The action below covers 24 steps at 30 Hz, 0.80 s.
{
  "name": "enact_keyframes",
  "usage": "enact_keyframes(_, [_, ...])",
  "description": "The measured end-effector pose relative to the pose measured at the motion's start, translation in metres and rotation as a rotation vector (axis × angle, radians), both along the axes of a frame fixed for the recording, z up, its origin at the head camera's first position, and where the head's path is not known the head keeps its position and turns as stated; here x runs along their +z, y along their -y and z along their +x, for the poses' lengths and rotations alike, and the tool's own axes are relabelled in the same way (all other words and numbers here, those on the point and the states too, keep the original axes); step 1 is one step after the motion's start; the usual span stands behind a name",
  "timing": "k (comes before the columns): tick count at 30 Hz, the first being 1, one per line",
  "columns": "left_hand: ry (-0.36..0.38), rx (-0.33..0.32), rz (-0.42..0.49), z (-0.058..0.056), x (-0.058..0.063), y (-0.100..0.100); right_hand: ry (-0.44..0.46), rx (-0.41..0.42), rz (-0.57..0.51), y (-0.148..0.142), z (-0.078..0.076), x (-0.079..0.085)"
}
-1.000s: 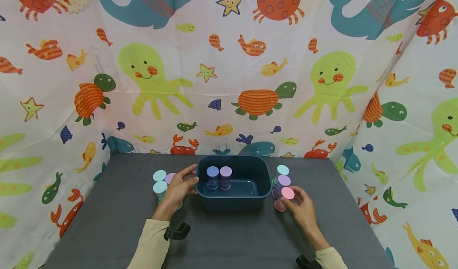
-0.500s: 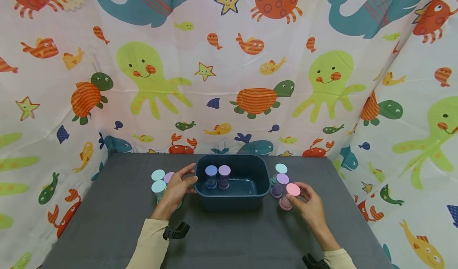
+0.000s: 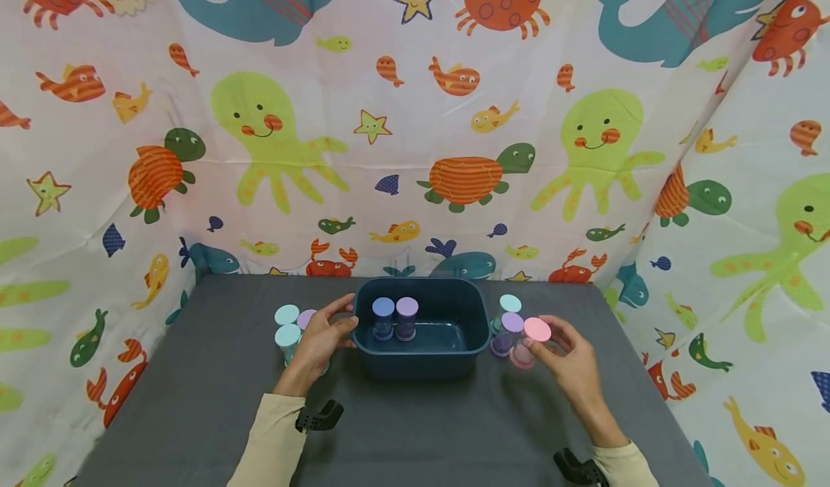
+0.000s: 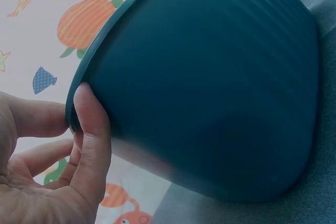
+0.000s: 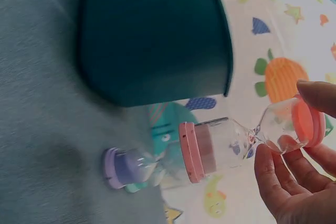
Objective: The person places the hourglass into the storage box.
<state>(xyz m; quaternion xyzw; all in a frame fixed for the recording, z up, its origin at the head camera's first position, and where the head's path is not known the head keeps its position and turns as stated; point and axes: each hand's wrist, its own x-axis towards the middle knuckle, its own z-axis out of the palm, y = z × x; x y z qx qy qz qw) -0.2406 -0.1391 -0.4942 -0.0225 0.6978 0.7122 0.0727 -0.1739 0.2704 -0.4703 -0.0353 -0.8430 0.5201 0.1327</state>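
My right hand (image 3: 573,361) holds a pink-capped hourglass (image 5: 226,141) by its upper end, thumb on the cap and fingers along the glass. It hangs tilted above the table, with pink sand at the lower end. Just beyond it stand a purple-capped hourglass (image 3: 511,323) and a light-blue-capped one (image 3: 510,304). The left hand (image 3: 322,339) pinches the rim of a dark blue bin (image 4: 210,87) between thumb and fingers at its left end. Inside the bin, a blue-capped hourglass (image 3: 383,309) and a lilac-capped hourglass (image 3: 407,307) stand upright side by side.
Left of the bin, partly behind the left hand, several hourglasses with light-blue caps (image 3: 287,336) and a purple cap (image 3: 305,318) stand together. A grey cloth (image 3: 415,429) covers the table. A curtain printed with sea animals (image 3: 415,127) rises behind and at both sides.
The right hand has lifted the pink-capped hourglass off the table and moved it rightward, away from the purple-capped one. My left hand keeps its place on the bin rim.
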Motion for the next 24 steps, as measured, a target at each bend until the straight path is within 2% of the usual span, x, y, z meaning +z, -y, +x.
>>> enact_keyframes(11, [-0.008, 0.001, -0.028, 0.0, 0.0, 0.0, -0.002, 0.024, -0.011, 0.014, -0.007, 0.034])
enact_keyframes(24, [-0.003, -0.004, -0.036, -0.002, 0.0, 0.0, -0.085, 0.096, -0.05, 0.024, -0.021, 0.05])
